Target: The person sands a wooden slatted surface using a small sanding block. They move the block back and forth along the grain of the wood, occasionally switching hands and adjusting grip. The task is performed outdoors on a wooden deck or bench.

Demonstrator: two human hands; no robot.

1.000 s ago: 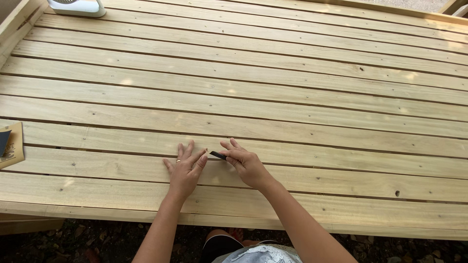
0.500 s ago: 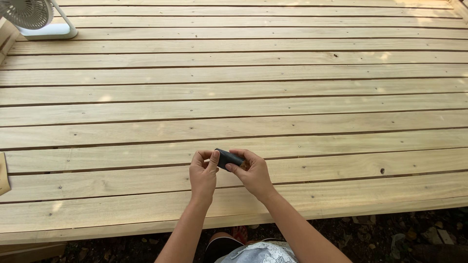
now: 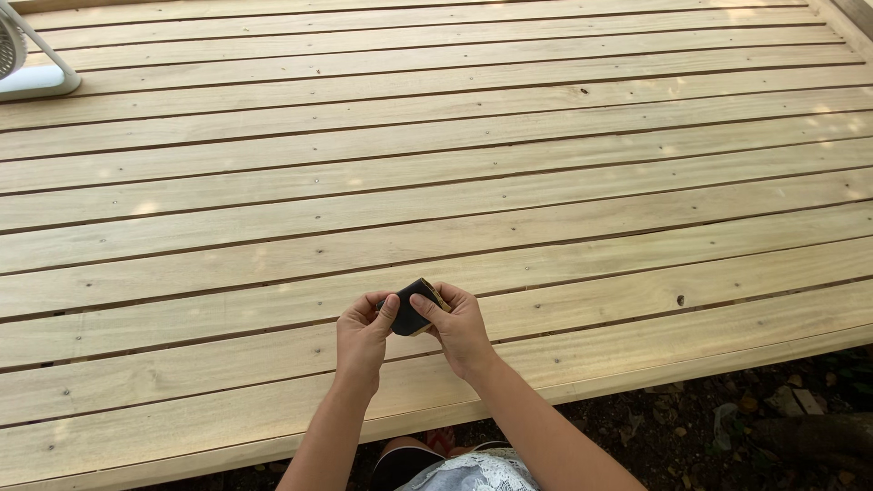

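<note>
A small dark folded sheet (image 3: 412, 307) is pinched between left hand (image 3: 361, 334) and right hand (image 3: 461, 329) fingers, its long axis toward 1 o'clock.

head cam | single view | looks steeply down over wooden deck (image 3: 546, 182) | hands close, low centre | far edge probably cropped
</note>
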